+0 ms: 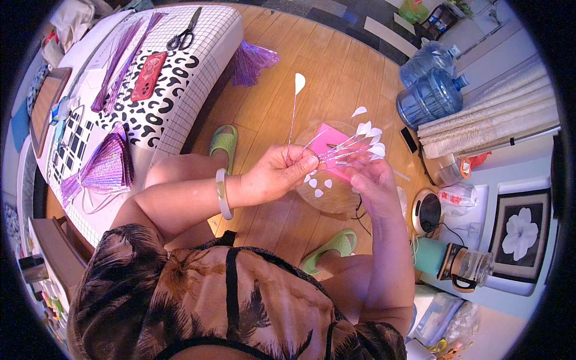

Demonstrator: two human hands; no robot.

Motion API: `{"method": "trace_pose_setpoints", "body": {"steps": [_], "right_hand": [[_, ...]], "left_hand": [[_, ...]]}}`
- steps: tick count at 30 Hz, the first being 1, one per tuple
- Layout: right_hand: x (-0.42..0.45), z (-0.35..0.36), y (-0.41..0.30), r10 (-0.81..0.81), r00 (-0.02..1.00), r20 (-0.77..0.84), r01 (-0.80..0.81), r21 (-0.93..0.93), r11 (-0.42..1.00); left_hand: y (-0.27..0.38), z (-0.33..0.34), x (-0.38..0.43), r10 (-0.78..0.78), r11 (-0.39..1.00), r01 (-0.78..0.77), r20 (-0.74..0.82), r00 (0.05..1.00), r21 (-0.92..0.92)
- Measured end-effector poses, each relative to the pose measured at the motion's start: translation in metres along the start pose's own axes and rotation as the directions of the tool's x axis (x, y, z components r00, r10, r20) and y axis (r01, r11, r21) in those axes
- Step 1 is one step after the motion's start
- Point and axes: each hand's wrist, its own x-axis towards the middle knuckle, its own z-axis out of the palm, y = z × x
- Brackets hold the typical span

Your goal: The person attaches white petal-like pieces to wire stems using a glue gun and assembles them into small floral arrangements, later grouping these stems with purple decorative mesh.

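Observation:
My left hand [279,173], with a pale bangle at the wrist, pinches several thin glittery strands [293,117] between thumb and fingers. The strands fan out and carry white teardrop-shaped tips [377,150]; one tip stands apart, above the hand. Beside the right-hand cluster of tips is my right hand [375,186], slightly blurred; its fingers overlap the strands, and their grip is partly hidden. Below both hands is a small round tabletop [310,202]. On it lie a pink rectangular sheet or pad [325,132] and several loose white teardrop pieces [318,192].
The covered surface at left bears black scissors [182,40], a red phone case [150,76], purple metallic strips [119,54] and a pleated purple bundle [108,162]. Another purple bundle [254,60] hangs at its edge. Large blue water bottles [429,96] lie at right, near a curtain [490,112].

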Motion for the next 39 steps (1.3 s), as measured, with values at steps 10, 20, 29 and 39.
{"method": "trace_pose_setpoints", "body": {"steps": [10, 20, 29, 39], "right_hand": [[0.003, 0.001, 0.000, 0.016, 0.989, -0.148, -0.031, -0.096, 0.995], [0.009, 0.031, 0.000, -0.073, 0.995, -0.063, 0.065, -0.117, 0.991], [0.026, -0.015, -0.039, -0.141, 0.990, 0.007, 0.140, 0.112, 0.984], [0.029, -0.026, -0.035, 0.176, 0.964, 0.201, -0.177, -0.015, 0.984]], "left_hand": [[0.005, 0.001, 0.000, -0.012, 1.000, 0.011, 0.026, 1.000, 0.009], [0.002, 0.002, 0.001, 0.009, 1.000, -0.008, 0.058, 0.998, -0.005], [0.000, 0.000, -0.002, 0.012, 0.981, -0.021, 0.046, 0.999, 0.192], [-0.005, 0.001, -0.005, 0.013, 0.951, -0.044, 0.103, 0.995, 0.307]]}}
